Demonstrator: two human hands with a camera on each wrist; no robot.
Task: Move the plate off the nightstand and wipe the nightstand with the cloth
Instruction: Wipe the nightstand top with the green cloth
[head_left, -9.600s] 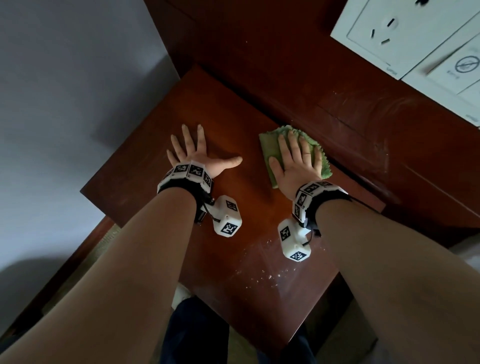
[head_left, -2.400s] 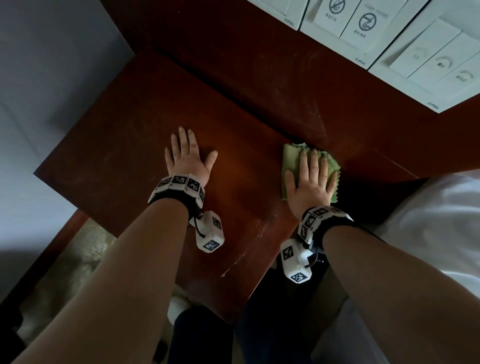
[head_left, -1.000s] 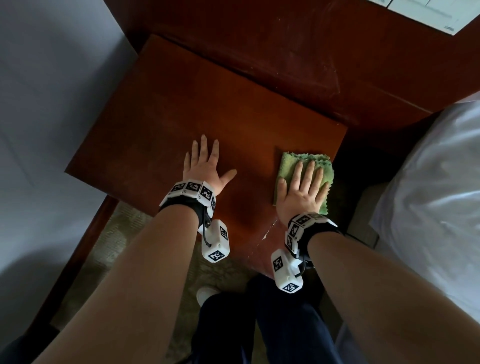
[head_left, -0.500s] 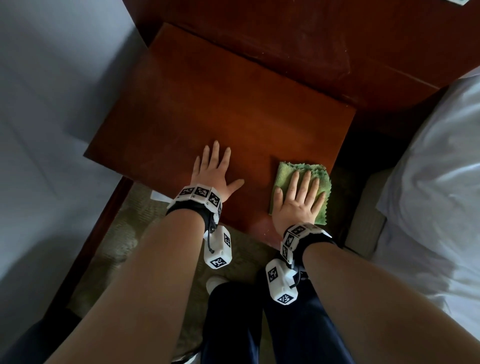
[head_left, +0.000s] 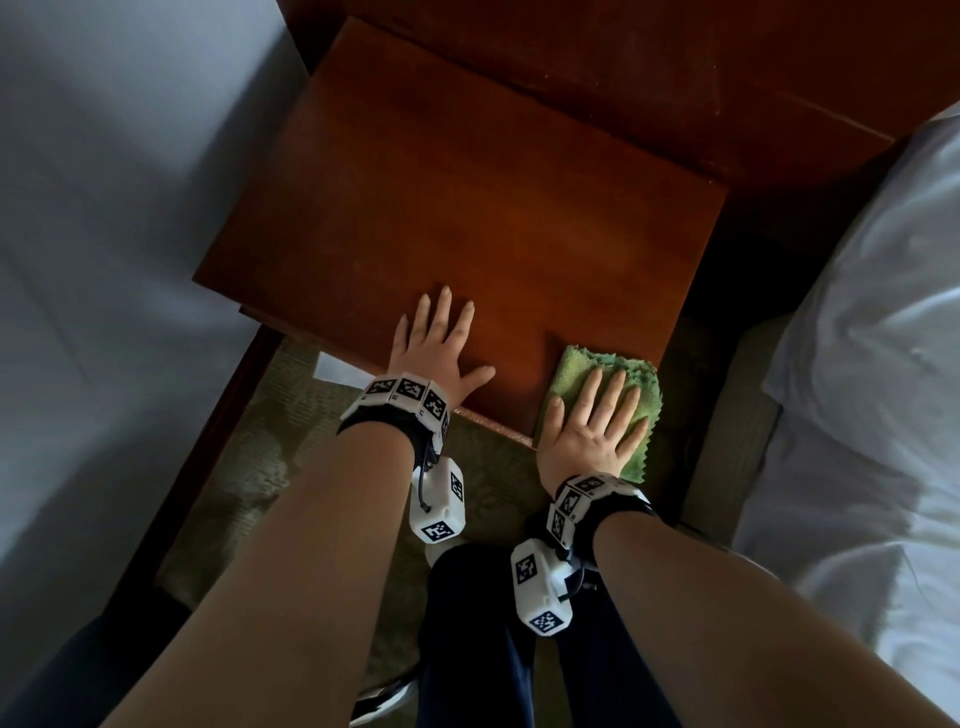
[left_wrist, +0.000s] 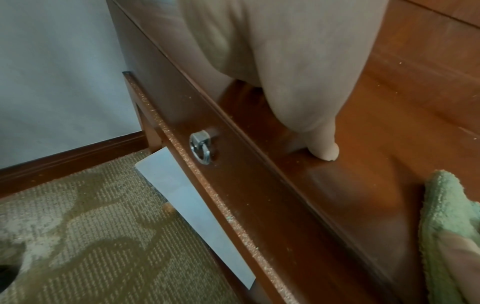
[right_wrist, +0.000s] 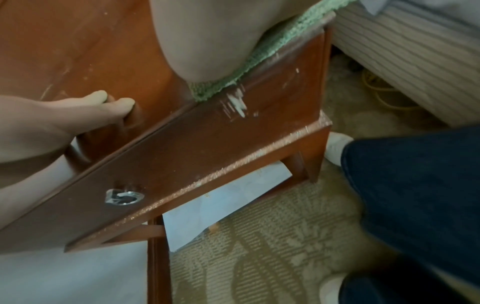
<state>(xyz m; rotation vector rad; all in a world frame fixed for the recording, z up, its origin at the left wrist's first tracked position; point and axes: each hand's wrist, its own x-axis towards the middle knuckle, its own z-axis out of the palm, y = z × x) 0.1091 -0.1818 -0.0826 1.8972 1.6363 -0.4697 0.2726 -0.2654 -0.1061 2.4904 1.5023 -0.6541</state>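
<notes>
Pressing flat on the green cloth (head_left: 618, 374), the right hand (head_left: 592, 421) is sitting at the near right corner of the nightstand (head_left: 467, 197), fingers straight and spread, pointing toward the far edge. The cloth is lying directly under those fingers and palm, its near hem overhanging the front lip; the right wrist view is showing that hem right at the edge, with white crumbs (right_wrist: 237, 100) blurring down the drawer front just below it. The left hand (head_left: 436, 353) is resting open on bare wood to the left, fingers straight, holding nothing, well apart from the cloth. So the right hand is the one on the cloth, and the whole tabletop is lying ahead of and to the left of its fingertips; I'm judging any further stroke has to go far or leftward. No plate is showing on the nightstand in any view.
</notes>
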